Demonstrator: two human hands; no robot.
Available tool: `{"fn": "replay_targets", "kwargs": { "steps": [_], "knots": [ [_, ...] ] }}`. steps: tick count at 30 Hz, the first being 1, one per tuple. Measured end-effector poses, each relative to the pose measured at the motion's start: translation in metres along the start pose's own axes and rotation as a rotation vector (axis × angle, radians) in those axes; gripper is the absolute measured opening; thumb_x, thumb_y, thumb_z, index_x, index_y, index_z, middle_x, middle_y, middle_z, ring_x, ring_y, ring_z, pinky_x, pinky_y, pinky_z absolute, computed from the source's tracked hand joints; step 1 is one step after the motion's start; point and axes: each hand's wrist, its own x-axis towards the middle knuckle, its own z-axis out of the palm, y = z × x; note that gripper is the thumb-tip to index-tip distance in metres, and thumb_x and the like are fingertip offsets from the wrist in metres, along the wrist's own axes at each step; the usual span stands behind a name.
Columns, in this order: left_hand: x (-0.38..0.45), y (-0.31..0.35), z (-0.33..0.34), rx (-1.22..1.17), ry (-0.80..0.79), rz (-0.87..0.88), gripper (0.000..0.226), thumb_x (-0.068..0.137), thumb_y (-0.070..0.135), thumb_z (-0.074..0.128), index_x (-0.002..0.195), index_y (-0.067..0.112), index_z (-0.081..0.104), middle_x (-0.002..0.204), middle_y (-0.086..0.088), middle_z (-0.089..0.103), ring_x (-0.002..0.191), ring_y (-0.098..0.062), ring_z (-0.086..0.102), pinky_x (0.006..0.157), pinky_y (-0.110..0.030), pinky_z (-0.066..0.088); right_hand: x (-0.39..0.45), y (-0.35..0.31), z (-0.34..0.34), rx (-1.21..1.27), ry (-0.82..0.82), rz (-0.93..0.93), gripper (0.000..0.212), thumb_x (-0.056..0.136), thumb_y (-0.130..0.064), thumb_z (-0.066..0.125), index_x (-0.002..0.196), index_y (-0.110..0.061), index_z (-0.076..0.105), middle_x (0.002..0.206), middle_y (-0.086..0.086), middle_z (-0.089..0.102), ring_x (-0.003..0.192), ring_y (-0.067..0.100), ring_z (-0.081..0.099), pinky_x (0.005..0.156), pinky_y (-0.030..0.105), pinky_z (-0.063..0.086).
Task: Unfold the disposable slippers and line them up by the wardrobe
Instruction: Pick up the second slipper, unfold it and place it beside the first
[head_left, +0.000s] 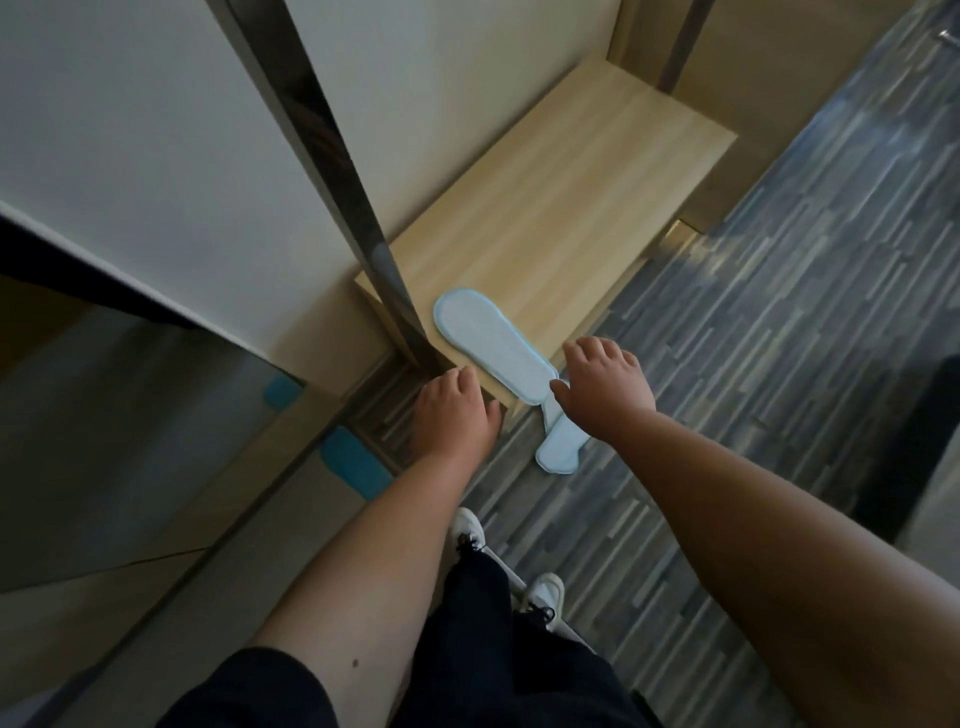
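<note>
Head view is looking steeply down at a low wooden bench (561, 208) standing against a pale wall panel (171, 130), with a dark metal post (332, 171) rising from the bench's near left corner. A light blue disposable slipper (488, 343) is lying flat on the near end of the bench, sole side up as far as one can tell, its heel end sitting right at the bench edge. A second blue slipper (558, 447) is showing below that edge over the striped grey carpet (779, 312); whether it is hanging from the first one or resting on the floor cannot be told, since the right hand is covering the place where the two meet.

The person's left hand (454, 415) is hovering palm down at the near corner of the bench, fingers loosely spread and closed on nothing, just left of the slipper and not touching it. The right hand (605, 384) is reaching in palm down from the right, fingers parted, thumb lying just beside the heel of the slipper on the bench; whether it is actually gripping the fabric cannot be told. The two hands are apart, with the slipper's heel between them.

Lower in the view, dark trousers (498, 649) and two white shoes (467, 527) are standing on the carpet
</note>
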Motion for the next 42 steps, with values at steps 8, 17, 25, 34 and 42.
{"fn": "replay_targets", "kwargs": {
  "steps": [8,17,25,34,42],
  "knots": [
    [0.067,-0.027,0.044,0.036,0.007,0.000,0.054,0.089,0.037,0.051,0.133,0.006,0.041,0.139,-0.014,0.047,0.126,-0.029,0.045,0.106,-0.040,0.037,0.071,-0.003,0.036,0.016,-0.029,0.034,0.054,0.094,-0.044,0.043,0.138,-0.014,0.037,0.146,0.010,0.041,0.135,0.030,0.034,0.107,0.044,0.031],
    [0.114,-0.035,0.112,-0.168,-0.094,-0.241,0.045,0.090,0.035,0.049,0.125,0.007,0.044,0.131,-0.016,0.050,0.113,-0.032,0.051,0.087,-0.041,0.046,0.148,-0.008,0.105,0.057,-0.119,-0.022,0.051,0.093,-0.044,0.043,0.134,-0.013,0.040,0.138,0.012,0.045,0.126,0.033,0.041,0.099,0.047,0.038],
    [0.143,-0.027,0.149,-0.590,-0.157,-0.631,0.036,0.094,0.033,0.046,0.115,0.004,0.050,0.124,-0.019,0.058,0.112,-0.037,0.057,0.089,-0.042,0.049,0.184,-0.015,0.146,0.406,-0.216,0.220,0.045,0.092,-0.034,0.047,0.130,-0.010,0.044,0.127,0.012,0.049,0.107,0.035,0.054,0.076,0.036,0.040],
    [0.135,-0.035,0.138,-0.846,-0.126,-0.755,0.022,0.094,0.027,0.050,0.101,0.008,0.061,0.108,-0.015,0.068,0.092,-0.028,0.060,0.074,-0.030,0.041,0.161,-0.008,0.125,0.836,-0.318,0.411,0.023,0.089,-0.021,0.054,0.091,-0.002,0.067,0.084,0.017,0.068,0.082,0.036,0.065,0.075,0.046,0.056],
    [0.088,-0.016,0.051,-0.888,-0.133,-0.559,0.025,0.093,0.028,0.053,0.104,0.009,0.062,0.108,-0.014,0.068,0.099,-0.030,0.061,0.085,-0.035,0.047,0.092,-0.009,0.040,0.893,-0.267,0.457,0.011,0.089,-0.022,0.060,0.085,-0.014,0.068,0.083,0.012,0.071,0.084,0.031,0.068,0.083,0.050,0.056]
  ]
}}
